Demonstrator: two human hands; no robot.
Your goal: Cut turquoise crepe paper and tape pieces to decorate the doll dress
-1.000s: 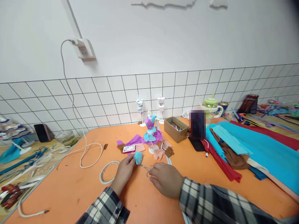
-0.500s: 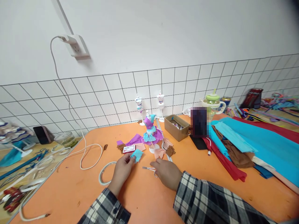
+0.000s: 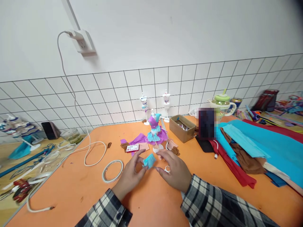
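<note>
A small piece of light blue crepe paper (image 3: 149,161) is held at its left edge by the fingers of my left hand (image 3: 129,174). Just right of it, my right hand (image 3: 175,170) has its thumb and fingers apart, with nothing visible between them. Partly behind that hand, white-handled scissors (image 3: 167,169) lie on the table; their blades are mostly hidden. Beyond both hands stands a mini mannequin (image 3: 154,126) dressed in purple and light blue paper. A roll of tape (image 3: 104,179) rests left of my left hand.
Purple, pink and brown scraps (image 3: 137,138) surround the mannequin's base, with a small red-and-white box (image 3: 132,148). Behind stand two more mannequins (image 3: 166,100). A cardboard box (image 3: 182,132), a blurred-out device (image 3: 207,123) and stacked coloured paper (image 3: 267,138) are on the right. A white cable (image 3: 88,138) crosses the left.
The blue paper has moved right and up, between my hands. My right hand has let go of the scissors, which lie on the table, and its fingers have spread beside the paper.
</note>
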